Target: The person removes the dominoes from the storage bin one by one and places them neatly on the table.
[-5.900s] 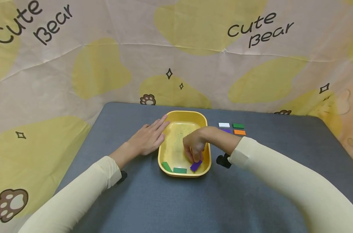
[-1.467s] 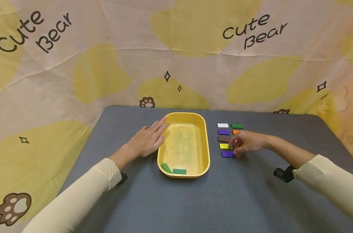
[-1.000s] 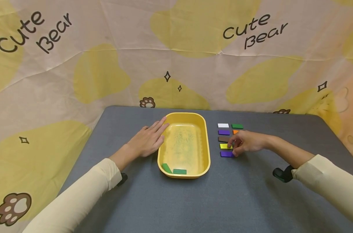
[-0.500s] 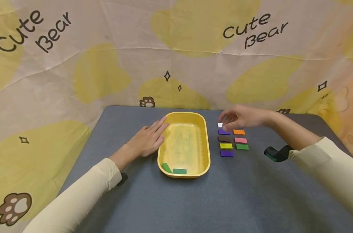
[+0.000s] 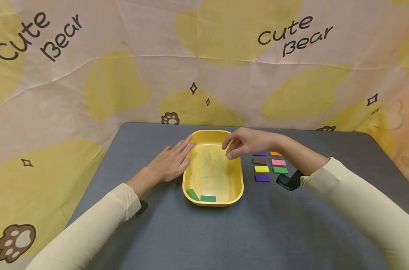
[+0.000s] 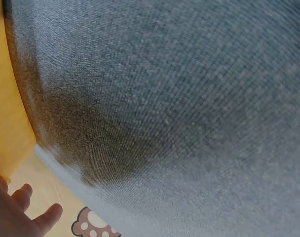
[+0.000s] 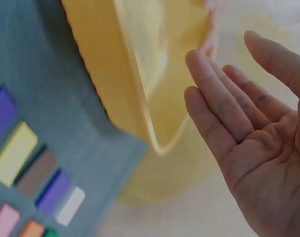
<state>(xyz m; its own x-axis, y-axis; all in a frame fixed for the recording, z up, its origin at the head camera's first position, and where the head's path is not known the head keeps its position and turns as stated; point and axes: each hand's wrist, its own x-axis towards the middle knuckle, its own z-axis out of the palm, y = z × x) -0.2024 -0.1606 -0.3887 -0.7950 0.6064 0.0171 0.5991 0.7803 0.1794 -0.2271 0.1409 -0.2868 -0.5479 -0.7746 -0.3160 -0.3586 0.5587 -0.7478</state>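
Observation:
My left hand (image 5: 170,159) lies with extended fingers against the left rim of a yellow plastic basin (image 5: 185,187). Over the basin's far right part hovers my right hand (image 5: 246,142); the right wrist view shows its fingers spread from the thumb and nothing held. Two green domino blocks (image 5: 208,198) lie in the near end of the basin. To its right, dominoes stand in two columns: purple (image 5: 262,178), yellow (image 5: 261,169) and brown (image 5: 259,161) among the left ones, pink (image 5: 278,162) and orange (image 5: 276,153) among the right. My right hand hides the white domino (image 7: 71,206) in the head view.
The grey table (image 5: 177,240) reaches back to a hanging cloth (image 5: 130,82) with yellow patches and lettering. Black wrist cameras sit at both cuffs, the right one (image 5: 288,181) close beside the green domino (image 5: 280,170) of the right column.
Earlier my right hand took a purple domino from the basin. It then nudged that domino at the left column's near end, let go, rose and moved left over the basin. The left hand stayed.

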